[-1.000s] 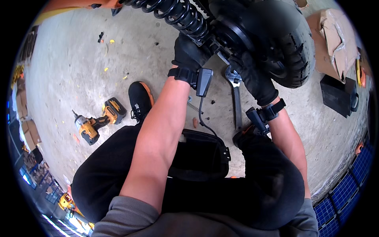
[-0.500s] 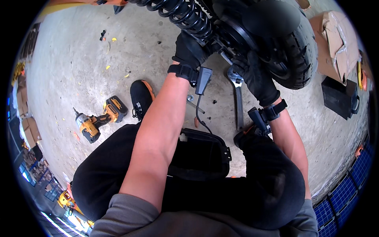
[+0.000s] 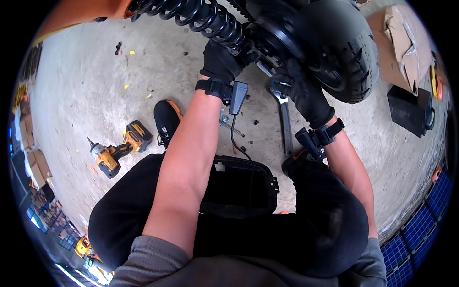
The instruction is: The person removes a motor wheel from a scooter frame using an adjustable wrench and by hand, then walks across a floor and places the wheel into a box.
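Observation:
My left hand point(image 3: 221, 62), in a black glove, is closed at the lower end of a black coil-spring shock absorber point(image 3: 203, 21); its fingertips are hidden. My right hand point(image 3: 306, 95), also black-gloved, has curled fingers beside the hub of a knobby-tyred wheel point(image 3: 361, 69). A short silver metal bar point(image 3: 264, 68) slants between the two hands, its lower end close to my right fingers. Just below those fingers is the head of an adjustable wrench point(image 3: 285, 122), its long handle pointing toward my right shoe. What my right fingers grip is hidden.
A yellow-and-black cordless driver point(image 3: 117, 150) lies on the concrete at left. A coil spring point(image 3: 233, 128) and small bolts lie between my feet. A black open-framed housing point(image 3: 239, 210) is between my knees. A cardboard box point(image 3: 401, 48) and a black case point(image 3: 409, 110) stand at right.
The whole view has shifted slightly, and more of an orange part shows at top left. Both hands stay at the wheel and shock absorber, with the right fingers slightly moved.

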`<control>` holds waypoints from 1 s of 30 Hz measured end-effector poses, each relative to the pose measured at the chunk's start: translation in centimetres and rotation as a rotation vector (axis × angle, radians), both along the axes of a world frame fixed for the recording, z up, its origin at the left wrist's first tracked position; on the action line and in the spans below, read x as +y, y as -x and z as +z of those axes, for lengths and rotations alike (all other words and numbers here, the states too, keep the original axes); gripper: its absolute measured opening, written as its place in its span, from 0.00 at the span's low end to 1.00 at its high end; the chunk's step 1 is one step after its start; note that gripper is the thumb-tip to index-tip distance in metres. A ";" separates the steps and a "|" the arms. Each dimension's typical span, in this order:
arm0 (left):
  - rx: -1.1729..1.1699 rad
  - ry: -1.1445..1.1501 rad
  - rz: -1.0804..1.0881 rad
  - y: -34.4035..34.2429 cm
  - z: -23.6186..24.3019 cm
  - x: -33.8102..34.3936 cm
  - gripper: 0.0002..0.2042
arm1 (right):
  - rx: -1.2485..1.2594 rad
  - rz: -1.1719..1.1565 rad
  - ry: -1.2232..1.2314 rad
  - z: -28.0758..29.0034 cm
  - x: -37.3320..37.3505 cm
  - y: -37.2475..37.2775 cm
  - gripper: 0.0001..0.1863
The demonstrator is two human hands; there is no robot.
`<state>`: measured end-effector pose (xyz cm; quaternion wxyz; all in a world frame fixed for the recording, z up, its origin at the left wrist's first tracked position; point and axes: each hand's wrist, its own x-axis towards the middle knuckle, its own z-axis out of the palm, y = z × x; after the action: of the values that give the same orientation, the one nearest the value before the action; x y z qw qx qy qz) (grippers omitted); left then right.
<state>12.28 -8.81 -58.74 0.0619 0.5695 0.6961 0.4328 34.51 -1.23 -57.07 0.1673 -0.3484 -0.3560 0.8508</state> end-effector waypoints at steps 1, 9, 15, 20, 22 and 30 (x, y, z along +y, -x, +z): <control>0.076 0.001 0.015 0.0 0.1 -0.1 0.20 | -0.013 -0.007 0.043 0.1 0.2 0.0 0.25; -0.416 0.008 0.032 -0.7 0.3 0.2 0.21 | -0.010 0.036 0.083 -1.1 0.8 0.0 0.34; -0.256 0.091 0.010 0.4 -0.9 0.2 0.23 | -0.003 0.021 0.132 -2.1 1.2 -0.1 0.29; -0.557 0.016 -0.020 0.3 -1.5 0.4 0.23 | -0.060 0.017 -0.100 -0.2 0.9 -0.1 0.30; 0.198 0.067 0.049 0.2 0.4 0.2 0.24 | 0.009 -0.008 -0.131 -0.8 0.9 -0.1 0.30; 0.233 0.124 0.079 0.2 -0.2 0.3 0.27 | -0.026 0.059 -0.065 -0.8 1.2 -0.4 0.32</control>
<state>12.04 -8.50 -58.97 -0.0015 0.5830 0.7460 0.3219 34.89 0.01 -57.92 0.1488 -0.3432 -0.3954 0.8389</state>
